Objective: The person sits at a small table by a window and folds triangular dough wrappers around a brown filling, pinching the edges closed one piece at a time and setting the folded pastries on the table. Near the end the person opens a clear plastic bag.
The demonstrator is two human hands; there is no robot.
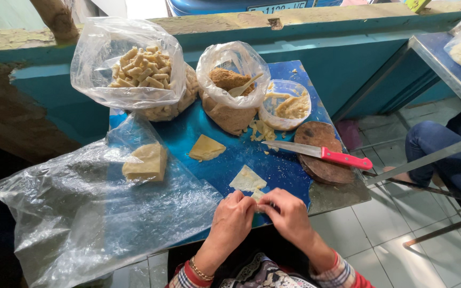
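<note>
Small pale folded dough wrapper (258, 196) – mostly hidden, shape unclear – sits pinched between the closed fingertips of left hand (234, 218) and right hand (289, 213), at the near edge of the blue tabletop (225, 165), just near of a flat triangular wrapper (247, 180).

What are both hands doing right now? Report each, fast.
Left hand: closed on a small pale wrapper piece.
Right hand: closed on the same piece.
</note>
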